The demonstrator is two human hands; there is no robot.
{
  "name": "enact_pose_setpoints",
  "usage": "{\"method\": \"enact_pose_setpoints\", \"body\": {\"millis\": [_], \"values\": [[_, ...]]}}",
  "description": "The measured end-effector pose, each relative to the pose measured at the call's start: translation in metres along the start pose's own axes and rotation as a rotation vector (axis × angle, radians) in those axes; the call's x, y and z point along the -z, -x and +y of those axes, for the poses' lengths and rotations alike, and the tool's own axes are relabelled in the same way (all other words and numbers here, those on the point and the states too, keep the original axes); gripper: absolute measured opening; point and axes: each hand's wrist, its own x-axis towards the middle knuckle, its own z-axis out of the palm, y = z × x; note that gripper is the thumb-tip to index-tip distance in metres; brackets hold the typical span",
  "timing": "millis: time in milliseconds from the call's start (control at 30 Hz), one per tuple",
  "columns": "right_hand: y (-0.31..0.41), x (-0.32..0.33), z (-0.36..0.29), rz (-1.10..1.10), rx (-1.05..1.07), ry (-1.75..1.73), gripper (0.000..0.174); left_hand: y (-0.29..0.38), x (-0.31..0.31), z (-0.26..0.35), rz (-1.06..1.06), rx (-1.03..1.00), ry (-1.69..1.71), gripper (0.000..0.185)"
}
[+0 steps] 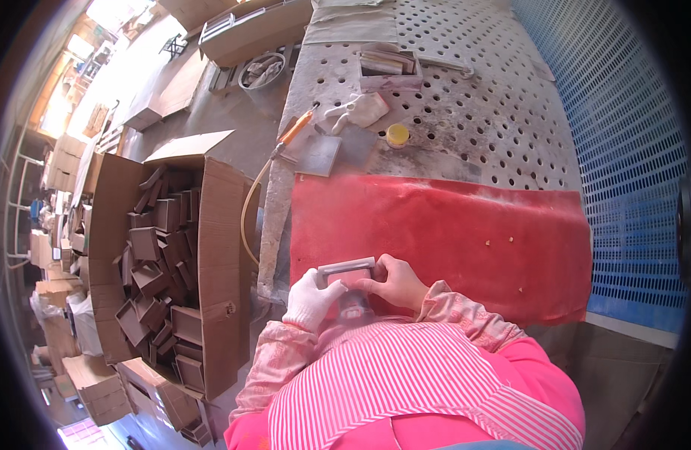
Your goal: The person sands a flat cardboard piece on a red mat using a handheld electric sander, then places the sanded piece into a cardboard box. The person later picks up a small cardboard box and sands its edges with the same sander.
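A small grey rectangular frame or shallow tray is held upright close to my body, over the near left part of a red cloth. My left hand, in a white knit glove, grips its left end. The bare right hand holds the opposite end, thumb in front and fingers curled behind. Pinkish red shows inside the rim; whether that is a panel or the cloth seen through it, I cannot tell. Both thumbs partly cover the lower edge. A few tiny pale crumbs lie on the cloth to the right.
Left of the perforated table, a cardboard box holds several brown trays. An orange-handled air blow gun with its hose, abrasive sheets, a glove, a yellow-lidded jar and a small box lie beyond. A blue slatted panel borders the right.
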Motion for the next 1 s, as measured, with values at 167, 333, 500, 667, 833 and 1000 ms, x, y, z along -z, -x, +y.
{"method": "enact_pose_setpoints", "body": {"millis": [167,333,500,667,833,1000], "values": [[0.006,-0.001,0.008,-0.041,0.027,-0.076,0.066,-0.002,-0.013,-0.032,-0.027,0.152,0.409,0.044],[0.013,0.003,0.021,-0.032,0.186,-0.030,0.059,-0.017,-0.024,-0.052,-0.189,0.639,0.761,0.055],[0.012,0.000,0.037,-0.036,0.260,0.021,0.054,-0.023,-0.037,-0.065,-0.280,0.623,0.834,0.045],[0.006,0.000,0.045,-0.020,0.376,0.056,0.048,-0.022,-0.047,-0.084,-0.361,0.556,0.990,0.035],[-0.022,-0.001,0.039,0.055,0.392,-0.191,0.033,-0.021,-0.052,-0.098,-0.234,0.416,0.668,0.029],[-0.061,0.015,0.038,0.027,0.003,-0.616,0.034,-0.012,-0.057,-0.096,-0.231,0.313,0.509,0.024]]}}
